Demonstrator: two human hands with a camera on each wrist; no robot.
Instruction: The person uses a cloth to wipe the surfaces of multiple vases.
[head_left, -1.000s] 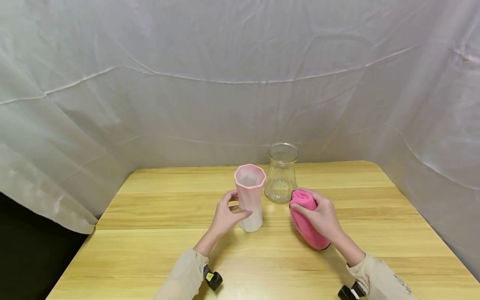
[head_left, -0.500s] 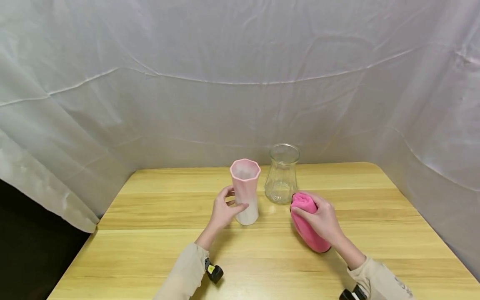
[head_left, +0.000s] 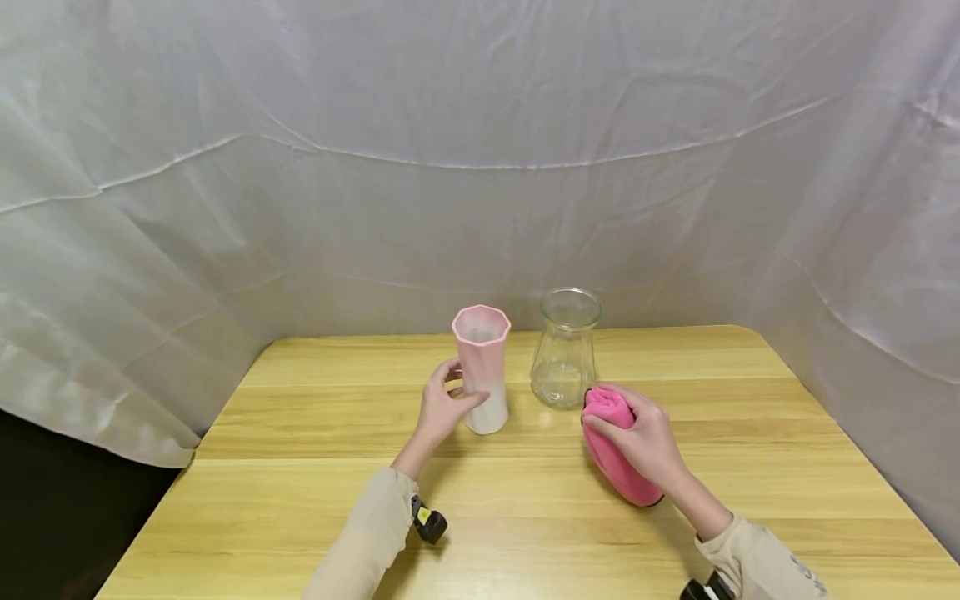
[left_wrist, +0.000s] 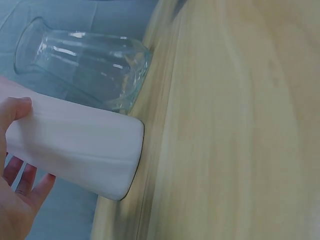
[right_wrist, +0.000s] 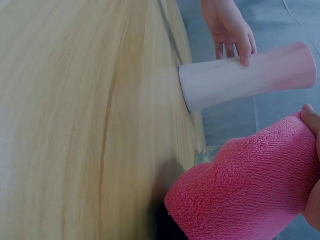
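A light wooden worktop point(head_left: 315, 492) with a straight grain fills the lower part of the head view, and a creased white cloth backdrop point(head_left: 480, 150) hangs close behind it and wraps round both sides.

The left hand point(head_left: 438, 410) holds the pink vase point(head_left: 482, 367) from the left, thumb across the near face and fingers curled behind, so the grip sits about the vase's middle and lower half. The vase stands upright on the worktop, pink at the rim and fading to white at the base; whether the base rests fully on the wood cannot be told. Just to its right and slightly farther back stands a clear glass vase point(head_left: 564, 348), apart from the pink one.

The right hand point(head_left: 643, 437) lies over a rolled pink towel point(head_left: 611, 458) on the worktop, fingers curled round its far end, near the foot of the glass vase. The towel's near end sticks out from under the palm.

In the left wrist view only the vase's white lower part point(left_wrist: 80, 145) and a few fingertips show; its rim is cut off. In the right wrist view the towel point(right_wrist: 245, 190) hides most of the glass vase. Both sleeves run off the bottom edge of the head view.
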